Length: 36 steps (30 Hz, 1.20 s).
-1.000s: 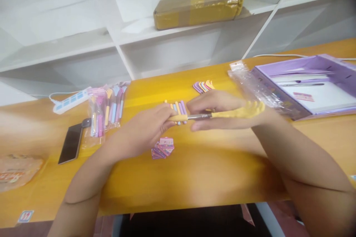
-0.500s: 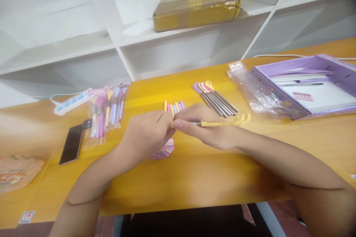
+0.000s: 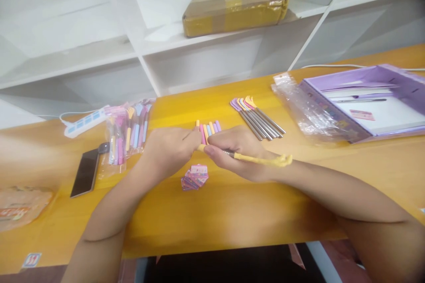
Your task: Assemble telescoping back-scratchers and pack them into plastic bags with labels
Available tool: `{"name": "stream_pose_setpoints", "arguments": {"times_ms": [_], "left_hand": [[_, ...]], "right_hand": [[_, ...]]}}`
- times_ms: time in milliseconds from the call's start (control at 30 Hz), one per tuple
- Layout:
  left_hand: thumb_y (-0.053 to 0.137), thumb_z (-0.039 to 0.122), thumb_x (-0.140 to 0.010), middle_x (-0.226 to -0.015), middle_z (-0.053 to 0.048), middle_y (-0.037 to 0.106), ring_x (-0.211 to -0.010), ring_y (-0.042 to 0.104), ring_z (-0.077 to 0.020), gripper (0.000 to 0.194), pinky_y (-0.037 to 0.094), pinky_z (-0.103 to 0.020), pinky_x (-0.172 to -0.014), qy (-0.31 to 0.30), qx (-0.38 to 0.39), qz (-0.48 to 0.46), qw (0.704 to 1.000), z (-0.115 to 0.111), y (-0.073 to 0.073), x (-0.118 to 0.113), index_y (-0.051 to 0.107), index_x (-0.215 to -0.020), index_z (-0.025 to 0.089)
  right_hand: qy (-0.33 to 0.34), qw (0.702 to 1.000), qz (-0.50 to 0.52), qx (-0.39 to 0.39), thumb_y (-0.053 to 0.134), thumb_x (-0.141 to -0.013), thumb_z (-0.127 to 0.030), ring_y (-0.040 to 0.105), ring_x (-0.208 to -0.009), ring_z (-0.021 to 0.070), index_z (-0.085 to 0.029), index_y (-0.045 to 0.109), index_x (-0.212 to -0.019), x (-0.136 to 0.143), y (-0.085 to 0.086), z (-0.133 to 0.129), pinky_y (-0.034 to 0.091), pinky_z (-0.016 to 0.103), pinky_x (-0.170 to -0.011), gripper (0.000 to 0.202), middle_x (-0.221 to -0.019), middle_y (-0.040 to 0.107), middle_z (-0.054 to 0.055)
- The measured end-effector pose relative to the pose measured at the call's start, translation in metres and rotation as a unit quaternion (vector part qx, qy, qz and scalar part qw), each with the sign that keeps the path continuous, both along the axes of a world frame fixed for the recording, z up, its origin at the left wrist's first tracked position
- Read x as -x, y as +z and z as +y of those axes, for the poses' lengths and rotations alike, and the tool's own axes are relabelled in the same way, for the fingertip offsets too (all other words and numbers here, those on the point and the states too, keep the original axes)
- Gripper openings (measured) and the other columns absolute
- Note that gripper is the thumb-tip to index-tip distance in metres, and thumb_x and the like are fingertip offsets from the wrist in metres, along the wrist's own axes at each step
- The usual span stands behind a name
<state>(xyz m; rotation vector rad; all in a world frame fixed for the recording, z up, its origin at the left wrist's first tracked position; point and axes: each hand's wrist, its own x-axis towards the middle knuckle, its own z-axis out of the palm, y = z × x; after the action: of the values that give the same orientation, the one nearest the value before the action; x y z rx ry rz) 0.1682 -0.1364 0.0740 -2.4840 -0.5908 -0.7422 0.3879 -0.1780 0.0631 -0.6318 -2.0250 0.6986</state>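
Note:
My left hand (image 3: 172, 149) is closed on the yellow handle end of a yellow back scratcher (image 3: 259, 159). My right hand (image 3: 235, 150) grips the same scratcher around its metal part, and its claw tip points right over my wrist. Just behind both hands lie several coloured handle tubes (image 3: 208, 129), partly covered by the fingers. A fanned pile of pink and purple cards (image 3: 195, 177) rests on the table below my hands. Beyond my right hand sits a row of metal rods with coloured claw heads (image 3: 260, 119).
Bagged scratchers (image 3: 128, 132), a power strip (image 3: 86, 122) and a black phone (image 3: 85, 172) lie at left. Clear plastic bags (image 3: 303, 108) and a purple box (image 3: 361, 135) are at right. A taped parcel (image 3: 235, 11) sits on the shelf.
Both hands have shifted slightly left, and the scratcher's claw end has tilted lower. More of the card pile and of the coloured tubes now shows.

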Motion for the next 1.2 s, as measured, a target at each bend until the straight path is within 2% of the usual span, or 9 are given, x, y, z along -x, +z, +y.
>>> {"name": "stream_pose_setpoints", "arguments": {"times_ms": [300,467,667,767,867,933,1033,1100,1200], "left_hand": [[0.051,0.010,-0.107,-0.053,0.005,0.038,-0.050,0.029,-0.0101,0.045,0.012,-0.030,-0.048,-0.035,0.003,0.018,0.999,0.016,0.005,0.001,0.042,-0.064,0.019],[0.053,0.010,-0.106,-0.053,0.005,0.038,-0.050,0.029,-0.0102,0.044,0.012,-0.029,-0.048,-0.053,-0.001,0.014,0.999,0.021,0.003,0.002,0.043,-0.065,0.019],[0.049,0.012,-0.107,-0.053,0.004,0.039,-0.050,0.032,-0.0105,0.044,0.012,-0.030,-0.048,-0.031,0.007,0.035,0.999,0.024,0.003,0.004,0.043,-0.064,0.020],[0.050,0.011,-0.108,-0.052,0.005,0.041,-0.048,0.033,-0.0100,0.044,0.014,-0.030,-0.047,-0.017,-0.031,0.040,0.999,0.019,0.006,0.003,0.046,-0.065,0.020],[0.053,0.007,-0.105,-0.052,0.005,0.045,-0.048,0.037,-0.0104,0.041,0.017,-0.031,-0.047,-0.004,-0.072,0.029,0.997,0.008,0.007,-0.001,0.050,-0.066,0.020],[0.054,0.004,-0.104,-0.053,0.005,0.048,-0.049,0.040,-0.0109,0.041,0.018,-0.031,-0.048,0.007,-0.087,0.030,0.996,0.001,0.007,-0.004,0.050,-0.066,0.020],[0.052,0.003,-0.103,-0.055,0.004,0.049,-0.051,0.042,-0.0110,0.040,0.017,-0.031,-0.049,0.027,-0.071,0.035,0.997,-0.002,0.005,-0.007,0.051,-0.066,0.019],[0.051,0.003,-0.102,-0.054,0.004,0.045,-0.050,0.038,-0.0109,0.040,0.015,-0.031,-0.049,0.037,-0.040,0.033,0.998,0.002,0.002,-0.007,0.051,-0.066,0.019],[0.051,0.006,-0.101,-0.052,0.004,0.039,-0.049,0.030,-0.0114,0.038,0.010,-0.030,-0.050,0.038,-0.011,0.022,0.999,0.014,-0.003,-0.003,0.050,-0.066,0.020]], "right_hand": [[-0.042,0.990,-0.035,-0.128,0.051,-0.110,-0.019,0.022,-0.053,0.0068,-0.022,0.030,-0.071,0.001,-0.004,0.001,0.021,0.027,-0.050,0.045,-0.061,0.029,-0.007],[-0.047,0.989,-0.041,-0.131,0.050,-0.110,-0.020,0.021,-0.052,0.0071,-0.022,0.029,-0.071,0.001,-0.006,0.002,0.021,0.027,-0.050,0.045,-0.060,0.029,-0.007],[-0.042,0.991,-0.052,-0.115,0.051,-0.109,-0.021,0.020,-0.051,0.0075,-0.022,0.030,-0.068,-0.002,-0.001,0.000,0.021,0.027,-0.049,0.046,-0.058,0.029,-0.007],[-0.026,0.998,-0.015,-0.051,0.054,-0.109,-0.022,0.021,-0.050,0.0063,-0.021,0.032,-0.066,-0.002,0.001,-0.002,0.022,0.025,-0.049,0.048,-0.057,0.030,-0.007],[0.020,0.995,0.030,0.088,0.057,-0.111,-0.034,0.025,-0.051,0.0055,-0.020,0.036,-0.066,0.001,-0.003,-0.005,0.021,0.023,-0.047,0.053,-0.057,0.031,-0.007],[0.043,0.982,0.065,0.175,0.060,-0.111,-0.048,0.022,-0.052,0.0057,-0.021,0.035,-0.065,0.007,-0.009,-0.006,0.018,0.023,-0.046,0.059,-0.058,0.028,-0.007],[0.026,0.962,0.129,0.241,0.060,-0.108,-0.062,0.017,-0.054,0.0065,-0.022,0.030,-0.064,0.016,-0.023,-0.005,0.013,0.025,-0.046,0.067,-0.059,0.021,-0.008],[0.022,0.947,0.173,0.270,0.059,-0.108,-0.064,0.016,-0.053,0.0068,-0.022,0.027,-0.063,0.021,-0.030,-0.001,0.013,0.025,-0.047,0.069,-0.058,0.019,-0.008],[0.078,0.912,0.228,0.332,0.060,-0.109,-0.061,0.016,-0.050,0.0064,-0.023,0.025,-0.061,0.023,-0.034,0.007,0.015,0.025,-0.046,0.070,-0.057,0.018,-0.009]]}}
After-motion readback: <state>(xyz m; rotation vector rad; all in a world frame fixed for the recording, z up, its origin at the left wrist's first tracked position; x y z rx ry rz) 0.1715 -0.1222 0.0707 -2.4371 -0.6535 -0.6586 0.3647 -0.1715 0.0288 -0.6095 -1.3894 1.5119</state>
